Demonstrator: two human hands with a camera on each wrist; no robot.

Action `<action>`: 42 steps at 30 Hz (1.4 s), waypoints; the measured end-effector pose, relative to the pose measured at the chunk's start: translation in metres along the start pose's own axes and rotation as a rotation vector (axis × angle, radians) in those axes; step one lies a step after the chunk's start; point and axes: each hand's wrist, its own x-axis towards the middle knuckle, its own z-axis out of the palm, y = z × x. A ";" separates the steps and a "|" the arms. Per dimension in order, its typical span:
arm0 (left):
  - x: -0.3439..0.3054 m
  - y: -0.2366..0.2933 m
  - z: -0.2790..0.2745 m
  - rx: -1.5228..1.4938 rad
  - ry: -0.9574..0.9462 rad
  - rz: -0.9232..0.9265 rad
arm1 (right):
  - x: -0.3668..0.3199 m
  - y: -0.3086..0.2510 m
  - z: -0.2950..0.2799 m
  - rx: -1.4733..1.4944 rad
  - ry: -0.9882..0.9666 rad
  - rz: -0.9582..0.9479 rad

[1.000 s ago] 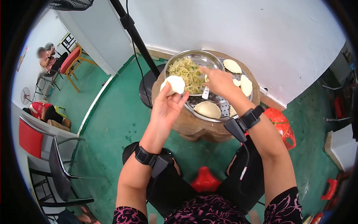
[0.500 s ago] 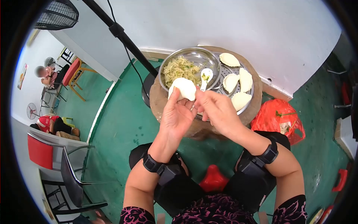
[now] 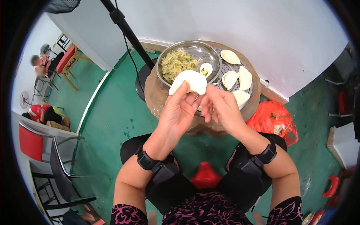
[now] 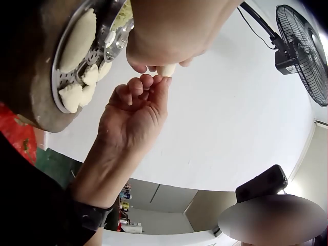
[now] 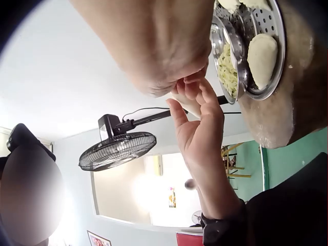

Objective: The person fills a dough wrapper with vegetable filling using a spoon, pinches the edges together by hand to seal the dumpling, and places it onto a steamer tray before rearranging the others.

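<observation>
- The left hand (image 3: pixel 174 114) holds the dough (image 3: pixel 189 81), its thumb clamped on the near face and its other fingers underneath.
- The right hand (image 3: pixel 224 108) pinches the right end of the dough between thumb and index finger; its remaining fingers curl loosely below.
- The dough, pale and folded over in a curve, lies between the two hands' fingers, above the near rim of the bowl (image 3: pixel 205 56).
- Just beyond the left fingers, the filling (image 3: pixel 176 63) sits heaped in the bowl.
- Beyond the right fingertips, the white spoon (image 3: pixel 206 69) rests in the bowl with green bits on it.
- To the right of the right fingers, dumplings (image 3: pixel 230 57) lie on the perforated tray (image 3: pixel 225 67).
- Beneath all this stands the wooden table (image 3: pixel 155 99).
</observation>
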 end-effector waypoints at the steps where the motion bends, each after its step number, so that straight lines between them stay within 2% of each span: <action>1: -0.002 0.002 0.002 -0.019 0.014 0.005 | -0.001 0.004 -0.003 -0.063 0.006 0.004; 3: -0.005 0.007 0.005 -0.047 0.030 -0.014 | 0.001 0.019 -0.010 -0.187 0.022 0.009; 4: -0.005 0.008 0.005 -0.058 0.037 -0.027 | 0.002 0.021 -0.011 -0.220 0.095 0.043; 7: -0.008 0.007 0.004 -0.075 0.010 -0.066 | 0.010 0.039 -0.008 -0.389 0.167 -0.322; 8: -0.009 0.005 0.005 -0.071 0.012 -0.072 | 0.011 0.042 -0.004 -0.347 0.238 -0.359; 14: -0.014 -0.001 0.008 -0.073 -0.010 -0.094 | 0.010 0.033 -0.003 -0.430 0.276 -0.500; 23: -0.012 -0.002 0.005 -0.033 0.003 -0.077 | 0.008 0.030 -0.004 -0.382 0.247 -0.461; 38: -0.015 -0.004 0.007 0.070 -0.022 0.081 | 0.007 0.028 -0.001 -0.570 0.264 -0.493; 42: -0.015 -0.004 0.007 0.086 -0.026 0.094 | 0.008 0.030 0.000 -0.610 0.296 -0.556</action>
